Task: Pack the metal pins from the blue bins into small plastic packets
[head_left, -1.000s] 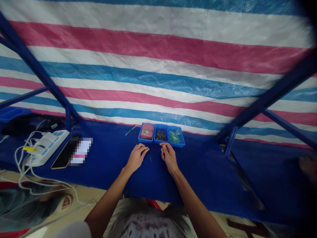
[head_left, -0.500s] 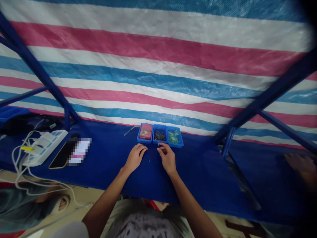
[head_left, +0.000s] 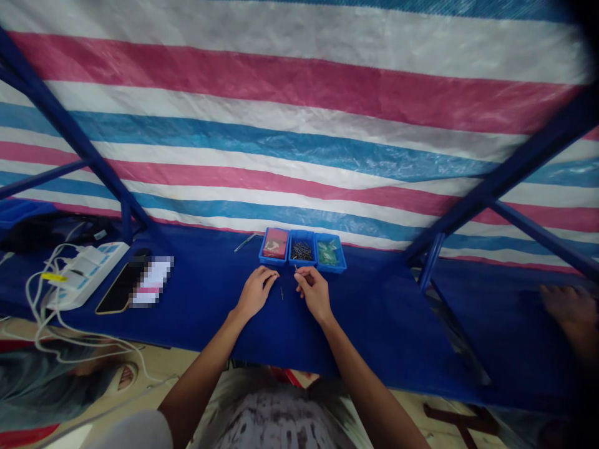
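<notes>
My right hand pinches a thin screw-like piece between thumb and fingertips, just in front of the middle blue bin. Dark, small metal pieces fill that bin. To its left, my left hand rests low over the table with thumb and fingers closed together; whatever is in them is too small to make out. Between both hands, another thin metal piece lies on the blue table. A left blue bin has reddish contents, and a right blue bin holds green and clear-looking items.
A pen-like tool lies left of the bins. Farther left are a phone, a white power strip and tangled cables. Blue frame bars rise at both sides before a striped sheet. Another person's hand is at far right.
My right hand has shifted slightly left with the thin piece, toward my left hand. The left hand stays nearly in place. The whole view has tilted a little.
</notes>
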The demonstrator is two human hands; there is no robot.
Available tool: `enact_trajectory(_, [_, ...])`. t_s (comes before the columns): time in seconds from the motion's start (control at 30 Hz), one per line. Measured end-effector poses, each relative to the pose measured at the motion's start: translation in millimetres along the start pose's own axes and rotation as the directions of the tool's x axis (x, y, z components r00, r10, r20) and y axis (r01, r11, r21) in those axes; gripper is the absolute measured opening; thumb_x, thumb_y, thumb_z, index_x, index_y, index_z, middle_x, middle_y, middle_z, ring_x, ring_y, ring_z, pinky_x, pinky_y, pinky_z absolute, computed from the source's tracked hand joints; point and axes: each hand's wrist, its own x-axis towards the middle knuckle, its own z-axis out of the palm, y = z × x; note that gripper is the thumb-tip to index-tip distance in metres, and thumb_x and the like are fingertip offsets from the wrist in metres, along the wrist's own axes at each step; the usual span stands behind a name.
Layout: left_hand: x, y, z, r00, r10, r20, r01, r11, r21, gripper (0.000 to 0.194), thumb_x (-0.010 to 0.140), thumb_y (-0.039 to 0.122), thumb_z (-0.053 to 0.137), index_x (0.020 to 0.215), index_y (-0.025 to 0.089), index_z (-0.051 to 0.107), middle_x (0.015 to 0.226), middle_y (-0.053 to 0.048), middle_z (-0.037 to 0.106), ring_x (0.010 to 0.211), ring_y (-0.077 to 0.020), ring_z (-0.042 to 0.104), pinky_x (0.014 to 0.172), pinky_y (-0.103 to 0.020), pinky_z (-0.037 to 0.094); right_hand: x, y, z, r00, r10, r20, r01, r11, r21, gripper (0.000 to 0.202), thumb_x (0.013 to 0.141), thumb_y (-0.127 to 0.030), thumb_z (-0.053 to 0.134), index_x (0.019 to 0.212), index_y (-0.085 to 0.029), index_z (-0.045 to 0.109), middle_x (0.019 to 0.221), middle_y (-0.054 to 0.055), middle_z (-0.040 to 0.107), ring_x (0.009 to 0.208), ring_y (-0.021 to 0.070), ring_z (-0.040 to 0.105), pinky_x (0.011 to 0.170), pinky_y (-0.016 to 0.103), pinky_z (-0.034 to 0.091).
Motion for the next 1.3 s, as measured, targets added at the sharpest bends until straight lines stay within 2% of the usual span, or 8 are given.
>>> enact_trajectory(0.23, [0,-6,3.4,1.000,0.012,-0.009,-0.012,1.000,0.001,0.024,0.109,0.032,0.052,0.110,0.026,0.075,0.107,-0.005,0.072,0.105,-0.0224,0.068,0.099,-0.038,0.053,5,-2,-5,0.986,0.133,0.098,-0.160,0.917,0.366,0.032,0.087,-0.052,0.080,0.093,-0.022,0.071,0.078,-0.002,0.064,0.051,0.0084,0.050,0.042,0.020,0.038])
enact_trajectory(0.4, [0,-7,3.7,1.000,0.008,-0.009,-0.008,1.000,0.009,0.027,0.109,0.032,0.049,0.112,0.026,0.075,0.107,-0.005,0.071,0.106,-0.0227,0.068,0.100,-0.038,0.053,6,-4,-7,0.977,0.174,0.123,-0.211,0.859,0.467,0.034,0.082,-0.050,0.086,0.091,-0.021,0.070,0.077,-0.003,0.060,0.051,0.0074,0.049,0.042,0.019,0.037])
enact_trajectory(0.67, [0,-10,5.3,1.000,0.016,-0.019,-0.015,0.999,0.031,0.028,0.109,0.033,0.050,0.114,0.026,0.077,0.106,-0.006,0.071,0.104,-0.0230,0.068,0.096,-0.038,0.055,6,0,-4,0.989,0.138,0.054,-0.148,0.939,0.310,0.037,0.082,-0.052,0.084,0.093,-0.022,0.067,0.090,0.000,0.068,0.052,0.0095,0.060,0.041,0.020,0.046])
enact_trajectory(0.83, [-2,-16,7.3,1.000,-0.006,-0.012,0.007,0.998,0.068,0.025,0.106,0.034,0.056,0.109,0.025,0.079,0.104,-0.006,0.073,0.100,-0.0237,0.068,0.093,-0.038,0.054,5,5,-3,0.992,0.116,-0.052,-0.107,0.984,0.145,0.042,0.084,-0.060,0.078,0.087,-0.021,0.063,0.073,-0.003,0.064,0.041,0.0086,0.053,0.029,0.018,0.035])
enact_trajectory(1.03, [-2,-12,4.9,1.000,-0.016,0.006,0.016,0.998,0.062,0.027,0.106,0.038,0.057,0.100,0.024,0.079,0.096,-0.005,0.073,0.094,-0.0227,0.067,0.089,-0.036,0.053,11,5,-2,0.991,0.068,-0.117,-0.064,0.997,0.033,0.048,0.093,-0.064,0.066,0.074,-0.021,0.055,0.052,-0.008,0.049,0.034,0.0068,0.041,0.029,0.017,0.029])
enact_trajectory(1.1, [-1,-9,4.1,1.000,-0.020,0.013,0.019,0.998,0.055,0.030,0.107,0.039,0.055,0.096,0.024,0.078,0.095,-0.005,0.072,0.093,-0.0225,0.066,0.089,-0.036,0.052,14,3,-1,0.994,0.032,-0.109,-0.028,0.999,0.042,0.044,0.094,-0.062,0.066,0.081,-0.021,0.060,0.061,-0.005,0.057,0.038,0.0077,0.046,0.030,0.017,0.032])
enact_trajectory(1.23, [0,-5,2.5,0.999,-0.024,0.040,0.022,0.998,0.052,0.034,0.109,0.040,0.049,0.092,0.024,0.073,0.093,-0.005,0.071,0.093,-0.0227,0.065,0.090,-0.037,0.050,18,0,-2,0.999,-0.042,-0.014,0.043,0.998,0.051,0.044,0.095,-0.059,0.065,0.122,-0.024,0.065,0.097,0.004,0.071,0.057,0.0134,0.064,0.038,0.020,0.045])
enact_trajectory(1.3, [0,-3,1.5,0.998,-0.014,0.065,0.010,0.998,0.062,0.035,0.110,0.041,0.048,0.091,0.024,0.072,0.092,-0.004,0.071,0.092,-0.0228,0.063,0.090,-0.038,0.048,16,2,-2,0.997,-0.056,0.045,0.056,0.998,-0.004,0.044,0.096,-0.056,0.064,0.126,-0.025,0.066,0.097,0.005,0.071,0.060,0.0143,0.064,0.041,0.021,0.046])
